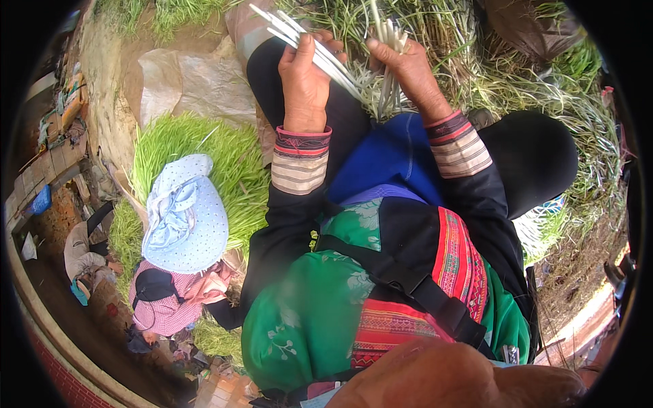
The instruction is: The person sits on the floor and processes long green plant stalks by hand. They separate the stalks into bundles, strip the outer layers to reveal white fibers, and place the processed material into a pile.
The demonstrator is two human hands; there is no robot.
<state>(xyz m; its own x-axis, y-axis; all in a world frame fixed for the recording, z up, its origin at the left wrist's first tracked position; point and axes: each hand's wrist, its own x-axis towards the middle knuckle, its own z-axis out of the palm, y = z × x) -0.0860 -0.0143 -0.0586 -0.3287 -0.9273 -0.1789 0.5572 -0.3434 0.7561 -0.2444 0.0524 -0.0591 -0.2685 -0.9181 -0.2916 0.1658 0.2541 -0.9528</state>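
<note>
In the head view my left hand (306,76), palm towards me, grips several long white plant stalks (334,64), the thumb laid across them. Their pale ends point up and left. My right hand (405,66) is closed round an upright bundle of whitish stalks (390,35), whose lower part hangs towards my lap. The two hands are apart, the left one's stalks reaching down towards the right one's bundle. Below and between them, loose white stalks (375,94) lie by my blue garment (393,153). I cannot tell where each stalk ends.
Heaps of long green-and-white stalks (541,97) spread beyond and to the right. At the left are a plastic sheet (204,84), bright green bundled leaves (240,173) and a person in a pale blue dotted hat (189,224). Another person (84,255) bends farther left.
</note>
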